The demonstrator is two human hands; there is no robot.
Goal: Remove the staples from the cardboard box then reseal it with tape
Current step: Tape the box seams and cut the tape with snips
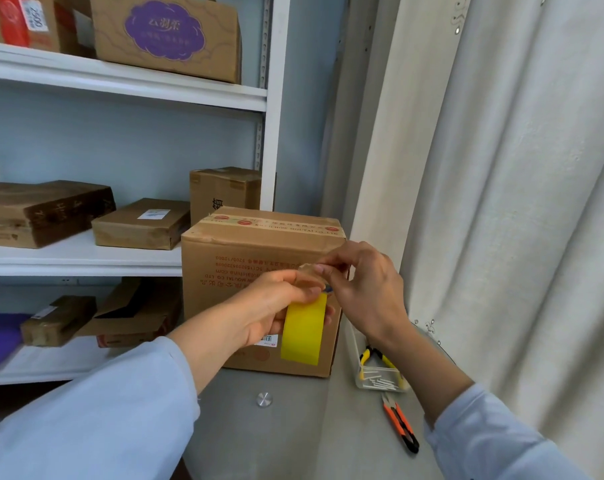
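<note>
My left hand [273, 306] grips the yellow tape roll [303, 332]; my right hand [359, 282] pinches its free end — both in front of the cardboard box [231, 258].

We see soft, even daylight, brightest on the pale curtain [501, 168] at right; shadows stay faint, deepest under the shelves [120, 91]; no harsh glare; the wide lens bends the shelf upright and edges; the near sleeve [86, 427] and lower left corner blur; the centre stays fairly sharp.
</note>
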